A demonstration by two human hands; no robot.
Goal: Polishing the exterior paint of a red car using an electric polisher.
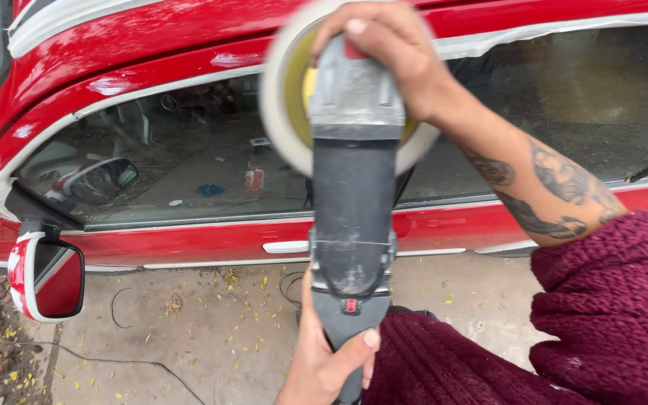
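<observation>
Red car door (189, 240) fills the background. Right hand (384, 45) grips the polisher (354, 172) head, left hand (324, 360) its handle; pad (283, 112), blurred, probably spinning against the window frame, mid-polish.

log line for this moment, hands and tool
left hand: grips polisher rear handle | right hand: on polisher head | pad: at red car door frame

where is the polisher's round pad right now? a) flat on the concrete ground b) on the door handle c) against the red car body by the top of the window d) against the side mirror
c: the round pad of the polisher sits up at the red car by the top of the window, with the right hand on the tool's head and the left hand on its rear handle.
</observation>
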